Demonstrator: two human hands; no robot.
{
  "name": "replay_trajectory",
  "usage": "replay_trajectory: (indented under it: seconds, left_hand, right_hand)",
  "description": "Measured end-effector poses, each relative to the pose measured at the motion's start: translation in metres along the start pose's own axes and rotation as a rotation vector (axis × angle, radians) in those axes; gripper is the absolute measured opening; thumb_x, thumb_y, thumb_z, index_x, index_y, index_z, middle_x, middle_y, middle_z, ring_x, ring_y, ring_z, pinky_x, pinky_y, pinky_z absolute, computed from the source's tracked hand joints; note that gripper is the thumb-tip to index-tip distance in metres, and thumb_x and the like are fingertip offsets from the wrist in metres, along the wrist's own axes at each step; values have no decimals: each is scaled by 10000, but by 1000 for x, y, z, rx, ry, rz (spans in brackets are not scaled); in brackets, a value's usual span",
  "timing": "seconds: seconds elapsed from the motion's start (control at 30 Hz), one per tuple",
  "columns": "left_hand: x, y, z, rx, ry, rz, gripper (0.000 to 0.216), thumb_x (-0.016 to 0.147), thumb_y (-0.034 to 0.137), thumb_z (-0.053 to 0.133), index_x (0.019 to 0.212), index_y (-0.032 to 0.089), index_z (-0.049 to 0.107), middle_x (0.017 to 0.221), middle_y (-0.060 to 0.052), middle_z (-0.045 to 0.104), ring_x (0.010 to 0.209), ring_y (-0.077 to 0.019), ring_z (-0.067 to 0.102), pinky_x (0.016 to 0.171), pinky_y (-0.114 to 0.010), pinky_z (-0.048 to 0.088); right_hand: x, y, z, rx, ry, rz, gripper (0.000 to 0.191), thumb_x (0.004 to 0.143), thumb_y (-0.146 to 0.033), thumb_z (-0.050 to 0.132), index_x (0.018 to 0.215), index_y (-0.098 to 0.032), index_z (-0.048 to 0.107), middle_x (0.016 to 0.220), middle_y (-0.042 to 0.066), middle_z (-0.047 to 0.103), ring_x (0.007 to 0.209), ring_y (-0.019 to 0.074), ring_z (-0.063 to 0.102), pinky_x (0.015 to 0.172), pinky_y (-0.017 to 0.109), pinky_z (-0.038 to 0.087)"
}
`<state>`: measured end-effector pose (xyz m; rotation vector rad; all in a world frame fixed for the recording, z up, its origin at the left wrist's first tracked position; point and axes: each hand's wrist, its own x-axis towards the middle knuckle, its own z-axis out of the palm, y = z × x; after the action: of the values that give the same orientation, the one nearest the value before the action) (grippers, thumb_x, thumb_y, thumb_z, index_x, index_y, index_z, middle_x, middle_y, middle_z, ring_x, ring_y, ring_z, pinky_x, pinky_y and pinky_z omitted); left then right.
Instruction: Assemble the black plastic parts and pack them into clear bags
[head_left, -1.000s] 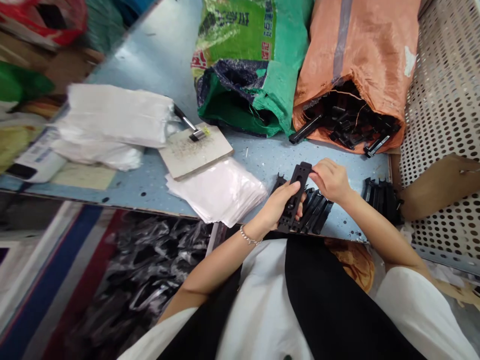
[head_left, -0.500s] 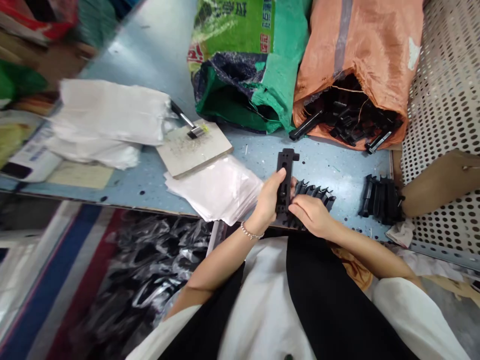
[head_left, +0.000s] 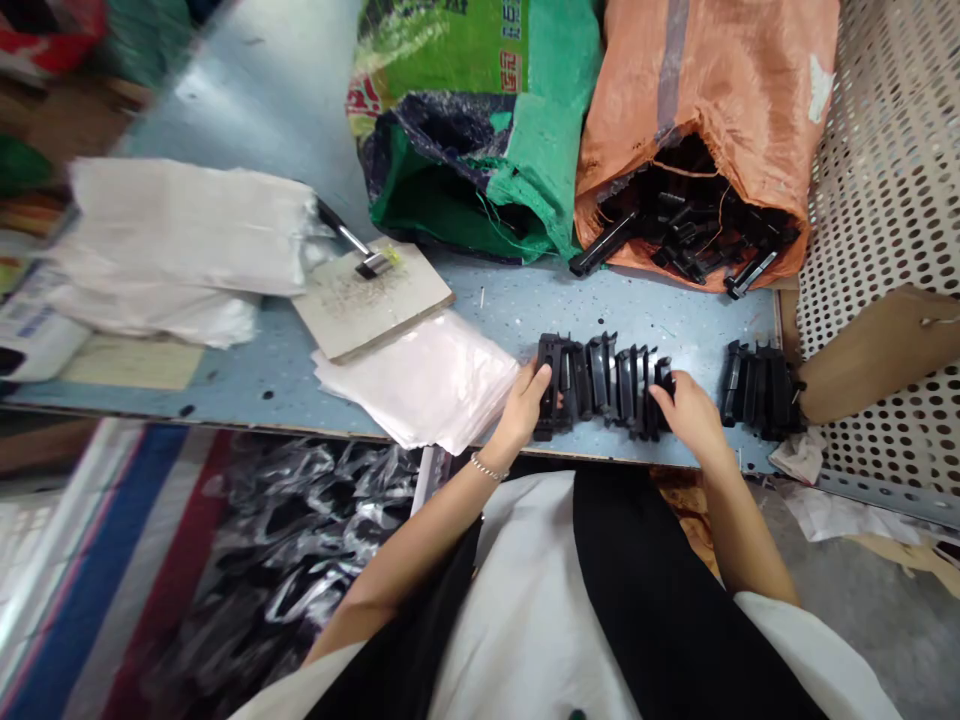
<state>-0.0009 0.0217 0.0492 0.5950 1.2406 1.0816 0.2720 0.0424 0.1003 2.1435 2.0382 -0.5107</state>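
A row of black plastic parts (head_left: 604, 380) stands on edge on the blue table (head_left: 510, 305), near its front edge. My left hand (head_left: 527, 400) presses against the row's left end, fingers curled on the outermost part. My right hand (head_left: 686, 415) presses against the row's right end, fingers bent on the last part. The row sits squeezed between both hands. A second, shorter stack of black parts (head_left: 759, 388) stands to the right, apart from my hands.
An orange sack (head_left: 705, 110) full of black parts and a green sack (head_left: 480, 130) lie open at the back. A pile of clear plastic bags (head_left: 427, 385), a board with a small tool (head_left: 367, 290) and white sheets (head_left: 187, 230) lie left. A perforated panel (head_left: 892, 150) stands right.
My left hand held one black part upright above the table; that part now stands at the left end of the row. My right hand moved from the row's front to its right end.
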Motion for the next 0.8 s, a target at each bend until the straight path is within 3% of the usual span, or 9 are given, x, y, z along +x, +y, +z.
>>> replay_trajectory:
  seconds: [0.13,0.27,0.37,0.43,0.5,0.53,0.67,0.73,0.8]
  left_hand:
    - [3,6,2,-284,-4,-159,442,956,546,500,948,133,660,733,-73,706,619,-155,667,567,-249,542]
    - [-17,28,-22,-259,-315,-318,412,916,497,586,953,105,709,860,-143,770,590,-150,681,526,-231,545]
    - [-43,38,-31,-79,-660,-460,443,910,523,603,968,101,726,903,-178,785,588,-189,704,507,-265,551]
    - [-56,42,-36,-8,-774,-514,477,926,553,563,984,111,732,916,-177,787,611,-206,718,546,-296,568]
    - [-63,45,-48,71,-689,-441,517,944,583,509,1019,127,741,916,-159,784,675,-222,733,625,-329,586]
    - [-65,45,-57,154,-553,-329,525,958,587,482,1027,139,745,911,-143,778,719,-228,736,671,-341,588]
    - [-64,36,-104,765,216,363,355,937,498,588,959,180,743,983,-130,721,946,-274,683,869,-417,565]
    - [-58,29,-124,1016,332,527,238,911,408,638,902,191,734,1031,-147,701,997,-297,650,942,-465,535]
    - [-50,26,-136,1071,275,536,208,929,328,593,812,202,711,982,-130,703,963,-279,645,938,-453,524]
  right_hand:
    - [23,12,-8,40,137,-105,425,1018,-433,521,1287,-117,608,1152,236,712,1066,384,688,853,492,553]
    - [3,-15,-26,124,293,-533,522,986,-395,604,1459,-193,511,1418,210,580,1303,380,580,1013,570,539]
    - [-23,-55,-24,158,133,-1019,552,966,-318,657,1485,-229,491,1473,175,564,1341,337,575,1074,531,536]
    - [-33,-74,-17,157,6,-1171,423,977,-269,633,1392,-202,581,1331,170,669,1197,316,674,988,482,592]
    - [-33,-81,-8,205,-72,-1143,321,971,-282,638,1276,-181,656,1195,162,733,1054,304,731,897,451,622]
    - [-30,-82,-4,260,-103,-1081,307,953,-310,666,1232,-183,678,1167,155,745,1024,304,739,878,449,623]
    - [-12,-84,10,770,-249,-610,395,837,-441,781,1150,-215,700,1061,97,782,871,261,757,778,412,619]
    - [-8,-93,18,1114,-352,-386,406,800,-489,798,1080,-213,699,991,80,792,780,229,749,730,386,604]
    - [-10,-106,27,1366,-455,-262,408,753,-510,827,992,-206,696,941,76,795,740,212,739,720,368,586]
